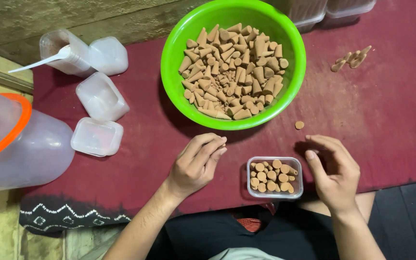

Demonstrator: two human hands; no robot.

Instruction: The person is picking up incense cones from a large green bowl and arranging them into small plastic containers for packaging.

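Basically small clear box (275,177) of brown cones sits btwn my hands so both reach it. Left hand (197,163) fingers loosely together, empty; right hand (332,171) curled apart, empty. Green bowl (233,62) w/ cone supply just behind.

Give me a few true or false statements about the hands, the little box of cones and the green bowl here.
1. The small clear box between the hands holds brown cones. True.
2. The left hand grips the green bowl. False: it hovers below the bowl, apart from it.
3. The right hand is beside the box. True.
4. The green bowl is empty. False: it is heaped with cones.
5. A few loose cones lie on the red cloth. True.
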